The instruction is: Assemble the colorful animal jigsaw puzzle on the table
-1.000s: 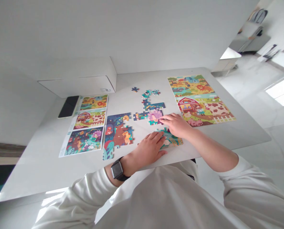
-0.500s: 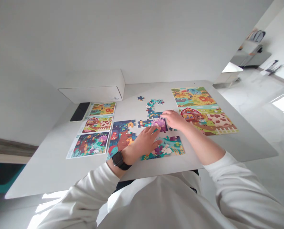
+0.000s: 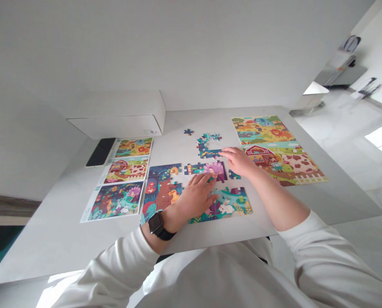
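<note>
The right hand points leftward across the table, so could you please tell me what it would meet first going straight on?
The right hand would probably meet the dark blue puzzle strip right at its fingertips, though contact is hard to judge.

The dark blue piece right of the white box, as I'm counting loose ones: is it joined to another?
No, the dark blue piece lies alone, a visible gap separating it from the nearby teal pieces.
</note>
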Available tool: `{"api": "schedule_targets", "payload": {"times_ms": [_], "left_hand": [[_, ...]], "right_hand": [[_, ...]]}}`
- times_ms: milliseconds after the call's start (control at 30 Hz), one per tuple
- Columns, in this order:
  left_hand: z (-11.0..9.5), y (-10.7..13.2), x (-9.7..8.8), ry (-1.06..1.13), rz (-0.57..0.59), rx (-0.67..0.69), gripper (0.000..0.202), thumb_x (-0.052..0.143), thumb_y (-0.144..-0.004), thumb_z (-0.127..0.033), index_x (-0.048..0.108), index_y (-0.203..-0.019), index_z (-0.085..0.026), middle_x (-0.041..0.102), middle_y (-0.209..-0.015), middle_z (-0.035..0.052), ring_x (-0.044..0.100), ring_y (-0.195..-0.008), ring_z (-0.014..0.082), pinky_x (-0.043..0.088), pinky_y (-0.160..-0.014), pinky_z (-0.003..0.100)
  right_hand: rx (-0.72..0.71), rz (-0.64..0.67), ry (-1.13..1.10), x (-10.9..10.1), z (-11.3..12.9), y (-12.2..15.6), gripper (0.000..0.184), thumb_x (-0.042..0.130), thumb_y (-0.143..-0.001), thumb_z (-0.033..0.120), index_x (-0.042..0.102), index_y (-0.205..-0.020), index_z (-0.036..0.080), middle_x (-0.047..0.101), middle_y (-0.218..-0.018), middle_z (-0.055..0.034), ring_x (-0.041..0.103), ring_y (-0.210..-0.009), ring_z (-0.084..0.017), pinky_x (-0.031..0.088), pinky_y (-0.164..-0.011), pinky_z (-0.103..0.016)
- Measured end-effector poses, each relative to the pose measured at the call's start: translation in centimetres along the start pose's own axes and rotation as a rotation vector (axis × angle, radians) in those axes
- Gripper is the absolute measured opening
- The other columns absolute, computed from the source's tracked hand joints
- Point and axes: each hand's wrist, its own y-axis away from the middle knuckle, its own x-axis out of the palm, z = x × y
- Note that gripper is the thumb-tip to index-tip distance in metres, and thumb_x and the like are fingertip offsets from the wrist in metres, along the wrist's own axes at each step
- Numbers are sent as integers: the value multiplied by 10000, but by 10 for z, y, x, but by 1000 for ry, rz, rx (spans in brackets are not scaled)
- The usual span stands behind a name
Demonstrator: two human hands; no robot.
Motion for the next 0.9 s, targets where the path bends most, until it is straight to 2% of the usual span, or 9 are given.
{"api": "schedule_targets", "payload": {"times_ms": [100, 200, 267, 367, 500, 567, 700, 767, 900], "left_hand": [[2, 3, 1, 8, -6, -8, 518, 565, -1108, -440, 625, -1555, -185, 538, -1657, 191, 484, -1554, 379, 443, -1286, 595], [4, 6, 4, -25, -1, -38, 556, 539, -1118, -455, 593, -1594, -174, 502, -1690, 209, 443, -1589, 404, 371, -1319, 661], [6, 7, 6, -53, 2, -56, 581, 531, -1120, -453, 552, -1639, -191, 475, -1717, 208, 417, -1609, 418, 321, -1326, 709], [10, 7, 10, -72, -4, -77, 615, 549, -1110, -458, 510, -1681, -235, 468, -1731, 191, 415, -1613, 424, 330, -1312, 717], [11, 6, 10, -81, 7, -79, 618, 540, -1113, -467, 511, -1686, -236, 466, -1737, 190, 422, -1610, 421, 328, -1315, 710], [9, 6, 9, -86, 21, -80, 627, 528, -1121, -476, 503, -1694, -224, 455, -1746, 194, 417, -1615, 428, 311, -1322, 720], [6, 3, 8, -100, 57, -98, 640, 514, -1128, -496, 493, -1706, -223, 430, -1771, 179, 397, -1630, 441, 294, -1333, 721], [5, 2, 7, -110, 72, -111, 637, 518, -1125, -509, 509, -1698, -231, 433, -1772, 170, 392, -1637, 430, 283, -1348, 699], [5, 0, 7, -124, 78, -121, 624, 516, -1125, -513, 514, -1697, -262, 435, -1775, 146, 393, -1644, 401, 265, -1369, 662]], "right_hand": [[26, -15, -35, -15, -7, 15, 442, 560, -996, 103, 781, -1362, 213, 761, -1336, -139, 706, -1249, -290, 542, -1134, -453], [83, 65, -40, -28, -10, 30, 314, 701, -988, 230, 794, -1287, 215, 766, -1257, -130, 742, -1160, -287, 574, -1054, -416], [108, 148, -36, -32, -9, 36, 335, 808, -935, 296, 792, -1265, 238, 762, -1255, -112, 758, -1107, -279, 592, -984, -391], [101, 245, -44, -31, -8, 39, 373, 873, -886, 320, 785, -1244, 266, 750, -1271, -89, 767, -1044, -258, 596, -916, -359], [100, 264, -74, -28, -10, 39, 351, 847, -902, 261, 776, -1245, 266, 745, -1279, -82, 768, -1035, -239, 597, -904, -338], [80, 240, -68, -27, -12, 38, 355, 826, -913, 243, 777, -1264, 258, 752, -1275, -92, 763, -1070, -253, 598, -945, -359], [15, 69, -48, -20, -12, 22, 353, 659, -1025, 237, 762, -1363, 218, 750, -1339, -138, 708, -1257, -296, 543, -1140, -446], [22, 1, -29, -12, -11, 10, 411, 540, -1055, 164, 758, -1402, 199, 726, -1433, -153, 674, -1334, -299, 504, -1206, -470], [30, 66, 10, 6, -7, -9, 544, 514, -980, 34, 769, -1433, 193, 686, -1553, -142, 644, -1404, -307, 488, -1240, -483]]}}
